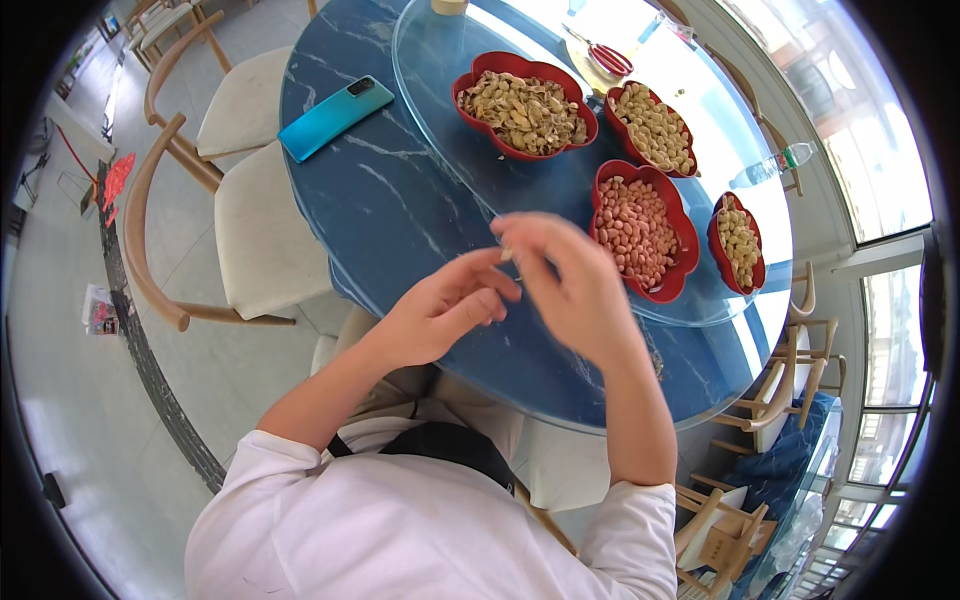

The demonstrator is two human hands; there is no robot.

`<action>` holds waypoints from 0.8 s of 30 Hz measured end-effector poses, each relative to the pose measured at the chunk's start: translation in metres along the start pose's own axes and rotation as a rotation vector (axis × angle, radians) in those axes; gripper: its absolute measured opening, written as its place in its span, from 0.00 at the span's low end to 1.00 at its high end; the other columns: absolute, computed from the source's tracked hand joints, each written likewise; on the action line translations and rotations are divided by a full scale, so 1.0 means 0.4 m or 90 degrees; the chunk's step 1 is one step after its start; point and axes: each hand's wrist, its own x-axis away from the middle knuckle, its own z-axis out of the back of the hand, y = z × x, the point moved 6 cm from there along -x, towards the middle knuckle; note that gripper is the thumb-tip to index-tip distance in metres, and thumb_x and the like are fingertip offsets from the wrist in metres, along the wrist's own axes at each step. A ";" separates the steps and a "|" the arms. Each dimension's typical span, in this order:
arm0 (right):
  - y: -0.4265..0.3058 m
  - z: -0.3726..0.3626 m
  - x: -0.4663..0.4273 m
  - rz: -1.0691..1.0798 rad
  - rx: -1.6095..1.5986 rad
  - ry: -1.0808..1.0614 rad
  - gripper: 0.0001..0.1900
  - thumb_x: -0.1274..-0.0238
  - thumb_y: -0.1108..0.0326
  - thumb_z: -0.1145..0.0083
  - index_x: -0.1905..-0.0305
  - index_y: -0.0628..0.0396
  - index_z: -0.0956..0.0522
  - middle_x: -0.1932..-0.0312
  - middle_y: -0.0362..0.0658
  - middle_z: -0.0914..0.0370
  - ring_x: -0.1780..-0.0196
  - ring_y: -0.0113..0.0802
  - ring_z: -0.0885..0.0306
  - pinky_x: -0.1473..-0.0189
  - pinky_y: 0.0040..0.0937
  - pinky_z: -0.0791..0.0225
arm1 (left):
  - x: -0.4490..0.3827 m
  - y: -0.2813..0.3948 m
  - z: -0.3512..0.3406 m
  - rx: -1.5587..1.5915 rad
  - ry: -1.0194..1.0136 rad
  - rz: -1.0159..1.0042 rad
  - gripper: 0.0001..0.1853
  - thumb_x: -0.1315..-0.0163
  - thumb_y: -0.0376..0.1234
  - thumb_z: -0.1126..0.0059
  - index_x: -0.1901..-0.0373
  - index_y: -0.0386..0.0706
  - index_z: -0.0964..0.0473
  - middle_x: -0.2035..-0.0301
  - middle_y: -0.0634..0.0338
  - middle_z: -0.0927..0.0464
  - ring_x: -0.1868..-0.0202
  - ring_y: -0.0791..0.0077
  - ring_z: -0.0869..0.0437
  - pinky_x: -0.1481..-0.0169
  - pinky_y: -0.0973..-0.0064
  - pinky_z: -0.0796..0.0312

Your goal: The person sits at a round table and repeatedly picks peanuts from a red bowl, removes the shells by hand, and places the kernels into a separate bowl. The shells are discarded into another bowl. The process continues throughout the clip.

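My right hand (pixel 566 289), blurred, reaches over the blue marbled table (pixel 375 195) with a small pale piece (pixel 507 255), perhaps peanut shell, at its fingertips. Close against it, my left hand (pixel 450 307) has its fingers half curled, and its index fingertip lies by the same piece; whether anything sits inside its palm is hidden. Right of my right hand is a red scalloped bowl (pixel 688 259) of shelled pink peanuts (pixel 634 225). Beyond my hands, another red bowl (pixel 480 131) holds empty peanut shells (pixel 525 109).
Two smaller red bowls hold unshelled peanuts (pixel 651 127) and more peanuts (pixel 739 244). They stand on a glass turntable (pixel 442 154) with red-handled scissors (pixel 611 60) and a plastic bottle (pixel 772 166). A blue phone (pixel 336 118) lies left. Wooden chairs (pixel 262 225) stand around.
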 end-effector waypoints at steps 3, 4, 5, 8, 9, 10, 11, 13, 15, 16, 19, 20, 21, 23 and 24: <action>-0.008 0.084 -0.142 0.085 0.187 0.140 0.04 0.31 0.77 0.42 0.55 0.64 0.20 0.59 0.50 0.20 0.54 0.47 0.19 0.50 0.38 0.26 | -0.016 -0.009 0.020 0.288 0.104 -0.005 0.28 0.18 0.47 0.55 0.26 0.42 0.35 0.34 0.51 0.26 0.36 0.65 0.21 0.31 0.64 0.29; 0.013 0.104 -0.174 0.049 0.185 0.184 0.06 0.30 0.74 0.42 0.54 0.64 0.19 0.58 0.50 0.19 0.52 0.50 0.19 0.48 0.41 0.26 | -0.022 -0.016 0.015 0.408 0.118 0.027 0.28 0.19 0.48 0.56 0.26 0.43 0.35 0.32 0.51 0.28 0.33 0.64 0.23 0.28 0.62 0.31; 0.033 0.111 -0.203 0.059 0.241 0.190 0.07 0.29 0.73 0.42 0.53 0.64 0.18 0.57 0.51 0.18 0.51 0.51 0.19 0.47 0.42 0.26 | -0.028 -0.023 0.009 0.527 0.132 0.062 0.28 0.19 0.49 0.57 0.26 0.44 0.35 0.29 0.51 0.30 0.31 0.62 0.25 0.26 0.60 0.33; 0.099 0.110 -0.265 0.116 0.371 0.203 0.11 0.27 0.67 0.43 0.50 0.63 0.17 0.53 0.55 0.15 0.47 0.54 0.18 0.43 0.45 0.25 | -0.030 -0.042 0.019 0.506 0.181 0.094 0.28 0.19 0.49 0.59 0.27 0.44 0.34 0.30 0.51 0.29 0.30 0.61 0.25 0.26 0.59 0.33; 0.106 0.125 -0.275 0.092 0.375 0.212 0.11 0.27 0.67 0.43 0.50 0.63 0.17 0.53 0.56 0.15 0.47 0.54 0.17 0.42 0.45 0.25 | -0.028 -0.045 0.019 0.500 0.178 0.097 0.27 0.19 0.49 0.59 0.27 0.44 0.34 0.30 0.51 0.29 0.30 0.61 0.25 0.26 0.59 0.32; 0.114 0.149 -0.282 0.069 0.379 0.221 0.12 0.27 0.66 0.42 0.50 0.63 0.16 0.53 0.56 0.15 0.47 0.54 0.17 0.42 0.44 0.25 | -0.024 -0.048 0.021 0.495 0.175 0.099 0.27 0.19 0.49 0.59 0.27 0.44 0.34 0.30 0.51 0.29 0.30 0.62 0.25 0.26 0.59 0.32; 0.121 0.178 -0.288 0.045 0.383 0.230 0.12 0.27 0.66 0.42 0.50 0.63 0.16 0.53 0.56 0.14 0.47 0.54 0.17 0.42 0.44 0.25 | -0.025 -0.050 0.023 0.489 0.171 0.102 0.27 0.18 0.49 0.59 0.27 0.44 0.33 0.30 0.51 0.29 0.31 0.62 0.25 0.26 0.59 0.32; 0.163 0.268 -0.294 -0.091 0.415 0.242 0.13 0.27 0.66 0.44 0.50 0.62 0.16 0.53 0.55 0.13 0.49 0.49 0.15 0.43 0.41 0.25 | -0.026 -0.049 0.023 0.491 0.171 0.106 0.26 0.18 0.48 0.60 0.28 0.44 0.33 0.30 0.51 0.28 0.31 0.62 0.25 0.27 0.59 0.32; 0.218 0.324 -0.298 -0.231 0.251 0.223 0.13 0.27 0.64 0.44 0.49 0.61 0.15 0.54 0.50 0.12 0.51 0.39 0.14 0.46 0.36 0.25 | -0.026 -0.052 0.021 0.492 0.168 0.108 0.26 0.18 0.48 0.61 0.28 0.44 0.32 0.30 0.52 0.28 0.31 0.62 0.24 0.27 0.59 0.31; 0.228 0.352 -0.296 -0.223 0.256 0.249 0.14 0.27 0.64 0.43 0.49 0.61 0.15 0.55 0.49 0.12 0.52 0.36 0.15 0.46 0.34 0.25 | -0.029 -0.052 0.022 0.493 0.162 0.106 0.25 0.18 0.47 0.61 0.29 0.44 0.32 0.31 0.52 0.28 0.31 0.62 0.24 0.27 0.59 0.31; 0.278 0.428 -0.274 -0.221 0.292 0.297 0.14 0.27 0.63 0.43 0.48 0.61 0.16 0.55 0.46 0.12 0.53 0.32 0.15 0.47 0.32 0.25 | -0.032 -0.053 0.020 0.491 0.165 0.112 0.25 0.17 0.47 0.62 0.29 0.44 0.31 0.31 0.52 0.27 0.32 0.62 0.23 0.28 0.59 0.30; 0.291 0.455 -0.262 -0.236 0.316 0.297 0.15 0.27 0.63 0.43 0.47 0.61 0.16 0.55 0.46 0.12 0.53 0.32 0.15 0.47 0.33 0.25 | -0.031 -0.053 0.021 0.489 0.171 0.115 0.25 0.17 0.47 0.62 0.30 0.44 0.31 0.31 0.52 0.27 0.32 0.62 0.23 0.28 0.59 0.30; 0.286 0.466 -0.251 -0.253 0.340 0.297 0.15 0.26 0.63 0.44 0.47 0.61 0.16 0.55 0.46 0.12 0.53 0.33 0.15 0.47 0.33 0.25 | -0.030 -0.051 0.021 0.486 0.170 0.114 0.25 0.17 0.46 0.62 0.30 0.44 0.31 0.31 0.52 0.27 0.32 0.62 0.23 0.28 0.59 0.30; 0.289 0.466 -0.239 -0.292 0.370 0.264 0.15 0.27 0.63 0.44 0.46 0.59 0.15 0.55 0.47 0.12 0.52 0.35 0.15 0.45 0.33 0.25 | -0.028 -0.049 0.020 0.479 0.167 0.112 0.24 0.17 0.46 0.63 0.30 0.44 0.30 0.31 0.52 0.27 0.32 0.63 0.23 0.28 0.59 0.30; 0.284 0.460 -0.238 -0.298 0.392 0.247 0.15 0.27 0.64 0.44 0.45 0.59 0.16 0.55 0.48 0.12 0.51 0.37 0.14 0.44 0.34 0.25 | -0.028 -0.049 0.019 0.478 0.166 0.112 0.24 0.17 0.46 0.63 0.30 0.44 0.30 0.31 0.52 0.27 0.32 0.63 0.23 0.28 0.59 0.30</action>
